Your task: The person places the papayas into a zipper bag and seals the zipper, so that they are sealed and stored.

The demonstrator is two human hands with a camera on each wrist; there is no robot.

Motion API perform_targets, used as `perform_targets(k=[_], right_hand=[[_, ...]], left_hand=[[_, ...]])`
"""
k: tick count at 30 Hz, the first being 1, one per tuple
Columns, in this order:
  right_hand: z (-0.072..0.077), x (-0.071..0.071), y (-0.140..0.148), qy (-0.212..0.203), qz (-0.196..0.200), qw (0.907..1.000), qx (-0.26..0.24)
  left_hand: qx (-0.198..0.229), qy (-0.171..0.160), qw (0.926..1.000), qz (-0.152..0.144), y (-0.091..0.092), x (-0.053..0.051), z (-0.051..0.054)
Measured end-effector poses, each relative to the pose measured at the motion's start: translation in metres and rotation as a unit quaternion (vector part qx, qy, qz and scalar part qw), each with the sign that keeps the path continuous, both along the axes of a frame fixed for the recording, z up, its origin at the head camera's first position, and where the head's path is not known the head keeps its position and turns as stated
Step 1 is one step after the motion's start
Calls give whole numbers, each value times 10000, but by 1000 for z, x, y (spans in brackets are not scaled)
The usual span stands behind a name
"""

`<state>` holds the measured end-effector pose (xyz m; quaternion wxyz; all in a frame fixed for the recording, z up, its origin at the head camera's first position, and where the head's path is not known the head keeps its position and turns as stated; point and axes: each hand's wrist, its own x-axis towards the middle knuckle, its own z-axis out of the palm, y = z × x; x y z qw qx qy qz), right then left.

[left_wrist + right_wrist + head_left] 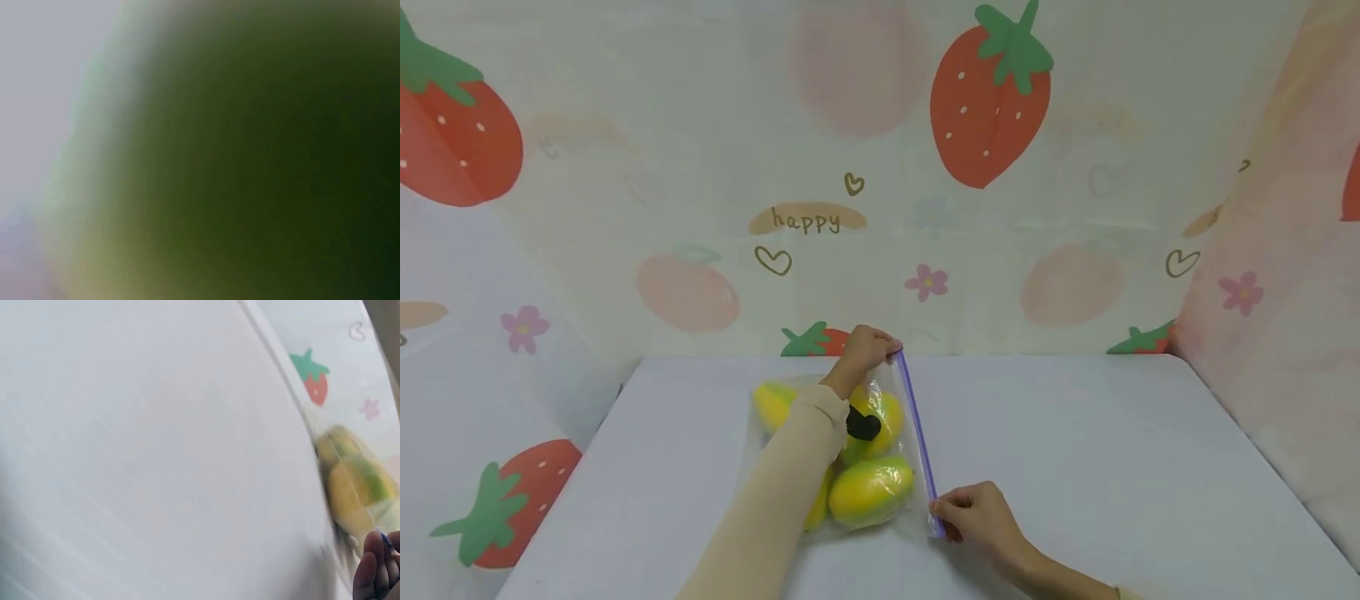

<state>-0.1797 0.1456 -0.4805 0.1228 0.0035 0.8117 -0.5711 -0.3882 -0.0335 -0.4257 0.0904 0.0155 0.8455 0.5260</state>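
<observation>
A clear zip-lock bag [916, 467] with a purple zip strip [916, 417] lies on the white table, holding several yellow-green mangoes [871, 492]. At the strip's far end, my left hand [867, 348] pinches the bag's corner, its forearm crossing over the bag and hiding part of the fruit. My right hand [981, 521] pinches the near end of the strip. In the right wrist view, its fingers [369, 572] hold the bag's edge, with mangoes [359, 484] behind. A dark green blur fills most of the left wrist view, too close to make out.
The white table [1075, 450] extends to both sides of the bag. A strawberry-printed cloth [985, 242] stands behind the table and along both sides. A black device [863, 425] sits at the left wrist, above the mangoes.
</observation>
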Motion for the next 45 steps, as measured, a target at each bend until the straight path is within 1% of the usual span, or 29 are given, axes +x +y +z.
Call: perform_targets(k=[2, 4, 6, 9, 11, 14, 16, 18, 21, 23, 26, 32, 37, 40, 45], right_hand=[[-2, 10, 4, -121, 79, 9999, -50], [-3, 15, 7, -163, 116, 9998, -94], [-3, 18, 8, -137, 136, 9998, -87], [-4, 20, 8, -99, 282, 9996, -8], [-5, 21, 9, -154, 354, 9993, -4], [-7, 23, 10, -304, 437, 9986, -20], [-8, 22, 11, -394, 507, 9979, -57], [-8, 21, 11, -503, 560, 9972, -39], [-7, 18, 13, -647, 543, 9964, -14], [-5, 16, 14, -742, 473, 9961, -24], [-3, 13, 14, -810, 372, 9959, -120], [-2, 8, 15, -797, 309, 9961, -225], [-2, 3, 16, -769, 314, 9963, -232], [-1, 2, 16, -790, 346, 9960, -245], [0, 5, 17, -773, 415, 9957, -299]], left_hand=[[22, -8, 9999, -100, 0, 0, 0], [43, -27, 9999, -152, 1, -1, 0], [28, -58, 9998, -162, 2, -1, 0], [-2, -148, 9997, -203, 4, -2, -1], [-4, -197, 9991, -374, 6, -1, -1], [37, -233, 9970, -733, 9, 0, -1], [73, -268, 9958, -869, 10, 0, -1], [74, -310, 9953, -918, 11, 1, 0], [41, -274, 9957, -881, 11, 2, 2], [-13, -166, 9963, -849, 12, 2, 3], [-99, 34, 9969, -777, 12, 4, 2], [-184, 295, 9982, -497, 10, 3, -2], [-314, 411, 9981, -338, 11, 1, -1], [-366, 392, 9980, -344, 12, 2, 0], [-267, 370, 9980, -445, 12, 6, 2]])
